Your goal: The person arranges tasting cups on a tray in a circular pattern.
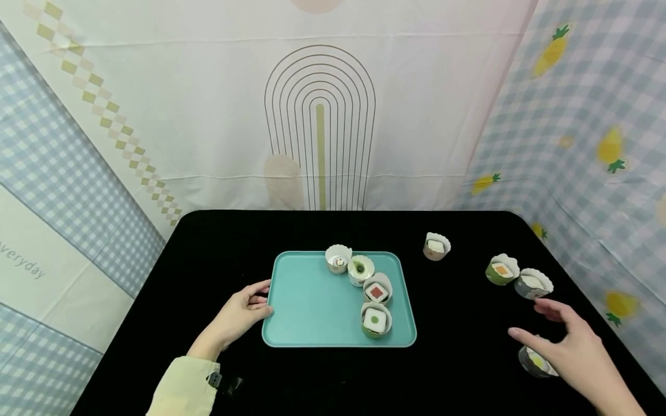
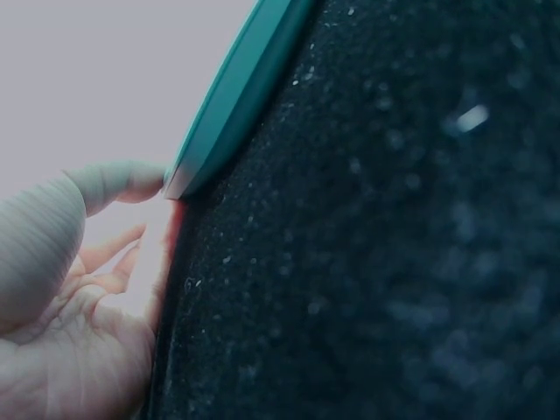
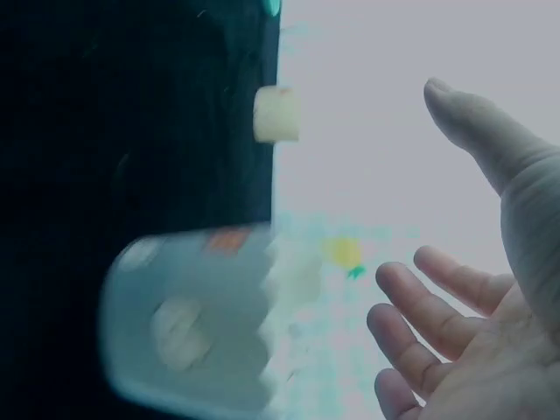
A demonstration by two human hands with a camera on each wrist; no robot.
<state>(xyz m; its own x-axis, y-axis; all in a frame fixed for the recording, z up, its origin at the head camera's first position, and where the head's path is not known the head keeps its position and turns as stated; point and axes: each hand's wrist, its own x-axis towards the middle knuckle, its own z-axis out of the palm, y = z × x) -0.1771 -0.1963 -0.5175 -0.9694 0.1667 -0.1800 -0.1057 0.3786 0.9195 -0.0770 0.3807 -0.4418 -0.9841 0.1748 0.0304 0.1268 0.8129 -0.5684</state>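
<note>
At the left edge of a turquoise tray (image 1: 312,312), my left hand (image 1: 241,312) rests with its fingers and thumb touching the rim. The left wrist view has the thumb tip right at the tray edge (image 2: 232,96). On the tray, scalloped paper cups (image 1: 376,332) with small, mostly white pieces form a curved row along the right side. My right hand (image 1: 572,346) hovers at the right with thumb and fingers spread, holding nothing. It partly covers a dark cup with a yellow-centred piece (image 1: 536,364). A grey cup (image 1: 533,284) lies just beyond its fingertips.
Close to the grey cup stands a green cup with an orange-centred piece (image 1: 502,270). Another cup (image 1: 436,247) stands farther back, right of the tray. The black tabletop (image 1: 218,248) meets patterned cloth (image 1: 416,115) at the back and sides.
</note>
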